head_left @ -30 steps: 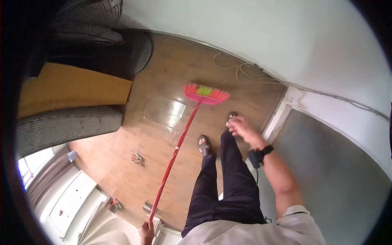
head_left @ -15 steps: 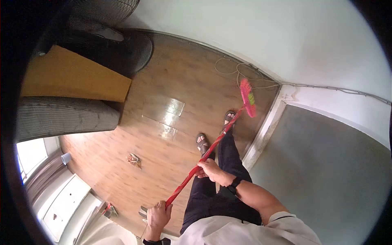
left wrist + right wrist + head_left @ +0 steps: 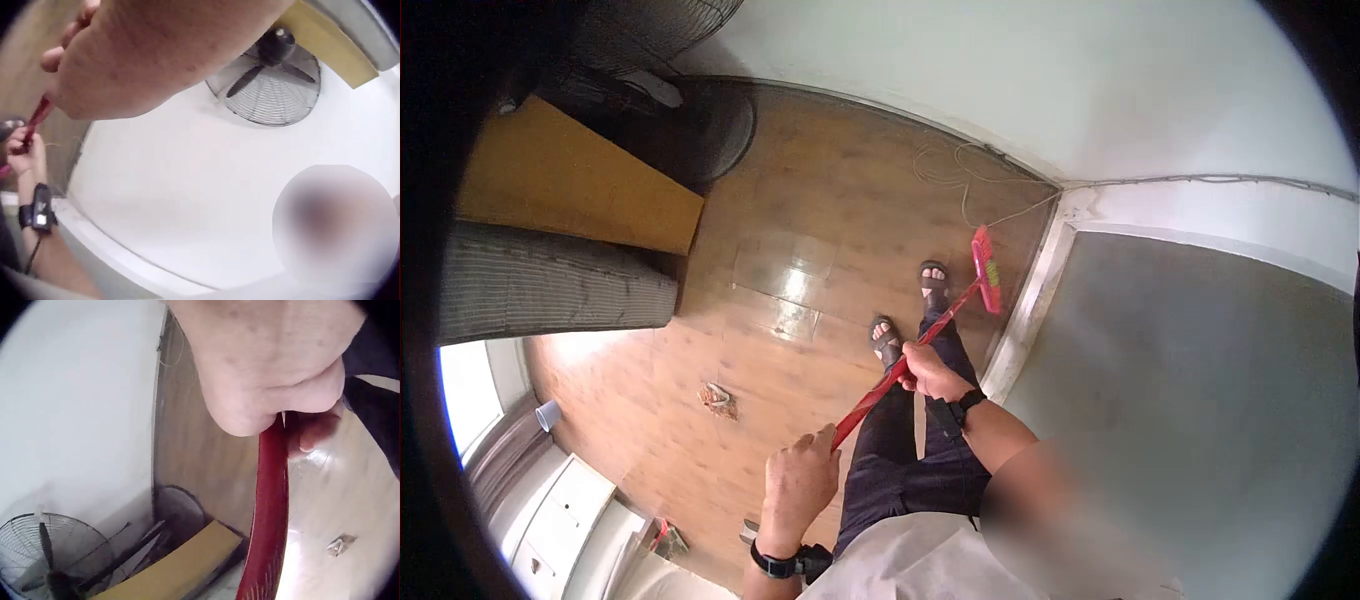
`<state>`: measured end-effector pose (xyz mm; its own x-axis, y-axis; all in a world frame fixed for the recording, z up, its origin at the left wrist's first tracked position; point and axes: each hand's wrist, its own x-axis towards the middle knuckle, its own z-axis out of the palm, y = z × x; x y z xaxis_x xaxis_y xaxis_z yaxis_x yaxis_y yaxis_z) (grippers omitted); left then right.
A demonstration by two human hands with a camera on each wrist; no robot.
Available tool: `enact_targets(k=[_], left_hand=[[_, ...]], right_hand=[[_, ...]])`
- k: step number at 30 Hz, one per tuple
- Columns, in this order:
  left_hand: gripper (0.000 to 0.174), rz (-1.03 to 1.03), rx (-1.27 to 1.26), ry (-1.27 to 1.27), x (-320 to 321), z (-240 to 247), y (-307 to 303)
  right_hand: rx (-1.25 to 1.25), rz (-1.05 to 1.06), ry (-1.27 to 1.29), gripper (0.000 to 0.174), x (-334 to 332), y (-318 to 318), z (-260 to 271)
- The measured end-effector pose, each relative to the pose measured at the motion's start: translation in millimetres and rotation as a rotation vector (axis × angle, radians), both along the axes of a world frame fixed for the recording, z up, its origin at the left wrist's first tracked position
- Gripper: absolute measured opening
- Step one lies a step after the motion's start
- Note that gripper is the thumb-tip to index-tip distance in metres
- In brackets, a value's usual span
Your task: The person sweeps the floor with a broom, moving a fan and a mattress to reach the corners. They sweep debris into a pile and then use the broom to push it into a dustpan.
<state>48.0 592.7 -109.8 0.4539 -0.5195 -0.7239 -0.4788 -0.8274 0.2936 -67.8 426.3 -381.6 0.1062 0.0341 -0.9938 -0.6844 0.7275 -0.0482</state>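
A broom with a red striped handle (image 3: 866,407) slants across the head view, over the person's legs. Its pink and green bristle head (image 3: 986,270) is at the floor near the door frame, beside one sandaled foot. My left hand (image 3: 802,482) grips the upper end of the handle. Farther down, my right hand (image 3: 937,373) is wrapped round the same handle. In the right wrist view the red handle (image 3: 267,506) passes under the right hand (image 3: 269,369). The left wrist view has the left hand (image 3: 134,62) large in front, its fingers partly cut off.
A small pile of debris (image 3: 718,400) lies on the wooden floor (image 3: 800,190). Loose cable (image 3: 945,165) runs along the wall's foot to the corner. A fan (image 3: 272,81), a yellow-brown panel (image 3: 580,185) and a grey ribbed piece (image 3: 560,285) stand at the left. The grey door (image 3: 1190,370) is at the right.
The broom head swung from ahead of the feet rightward to the door frame, then slightly nearer the body. My right hand, free at first, took hold of the handle. The left hand moved up into view.
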Motion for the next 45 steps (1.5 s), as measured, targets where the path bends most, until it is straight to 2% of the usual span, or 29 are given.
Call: enact_targets(k=[1,4,6,7,9,11,13,15,18,20,21,23,27,29,30,31,33,34,35,38,39,40,42,43,45], left_hand=[[0.026,-0.017,-0.008,0.001,9,10,6],[0.03,-0.073,-0.073,-0.048,30,40,18],[0.027,-0.001,-0.121,-0.056,42,56,16],[0.027,-0.01,-0.119,-0.056,47,57,14],[0.023,0.107,-0.178,-0.051,59,59,8],[0.017,0.105,-0.244,-0.061,73,43,-3],[0.014,0.28,-0.417,-0.044,88,25,-27],[0.012,0.309,-0.454,-0.005,104,21,-67],[0.012,0.149,-0.606,-0.096,129,15,-111],[0.013,0.149,-0.579,-0.102,146,30,-121],[0.014,0.171,-0.565,-0.116,154,37,-127],[0.015,0.162,-0.564,-0.101,158,49,-130],[0.017,0.054,-0.582,-0.161,158,48,-122],[0.017,0.12,-0.604,-0.133,158,44,-118],[0.017,0.161,-0.562,-0.113,159,41,-113],[0.017,0.147,-0.56,-0.11,160,39,-110],[0.016,0.334,-0.475,0.05,161,33,-102],[0.016,0.296,-0.505,0.064,160,25,-94],[0.018,0.297,-0.447,0.098,157,30,-98],[0.018,0.188,-0.438,0.071,163,36,-71],[0.018,0.196,-0.385,0.089,167,47,-64],[0.018,0.201,-0.334,0.108,172,58,-57],[0.019,0.173,-0.352,0.128,184,75,-39],[0.019,0.171,-0.353,0.146,189,81,-28],[0.018,0.158,-0.375,0.147,204,86,-10]], right_hand=[[0.027,0.021,0.047,0.024,3,7,9],[0.102,-0.056,-0.031,0.022,4,19,41],[0.153,-0.204,-0.077,0.023,4,23,52],[0.163,-0.263,-0.098,0.024,6,23,56],[0.16,-0.362,-0.118,0.025,11,18,56],[0.153,-0.465,-0.145,0.026,20,6,52],[0.142,-0.57,-0.171,0.027,32,-14,33],[0.089,-0.537,-0.085,0.026,53,-37,18],[-0.018,-0.589,-0.019,0.03,93,-61,-6],[-0.002,-0.449,-0.227,0.025,109,-73,-28],[-0.013,-0.468,-0.238,0.025,130,-86,-13],[-0.226,-0.499,-0.175,0.026,171,-94,38],[-0.222,-0.469,-0.249,0.025,196,-103,20],[-0.417,-0.339,-0.267,0.026,203,-103,26],[-0.903,-0.175,-0.612,0.026,187,-66,-84],[-0.905,-0.19,-0.607,0.026,181,-51,-109],[-0.885,-0.158,-0.666,0.025,174,-41,-110],[-0.885,0.003,-0.625,0.026,169,-36,-110],[-0.883,-0.006,-0.623,0.026,168,-27,-107],[-0.139,-0.475,-0.342,0.029,171,1,-92],[-0.043,-0.678,-0.299,0.045,174,1,-77],[-0.055,-0.694,-0.305,0.045,177,6,-58],[0.079,-0.489,-0.206,0.029,185,5,35],[0.148,-0.377,-0.152,0.022,187,12,59],[0.041,-0.244,-0.103,0.025,190,43,41]])
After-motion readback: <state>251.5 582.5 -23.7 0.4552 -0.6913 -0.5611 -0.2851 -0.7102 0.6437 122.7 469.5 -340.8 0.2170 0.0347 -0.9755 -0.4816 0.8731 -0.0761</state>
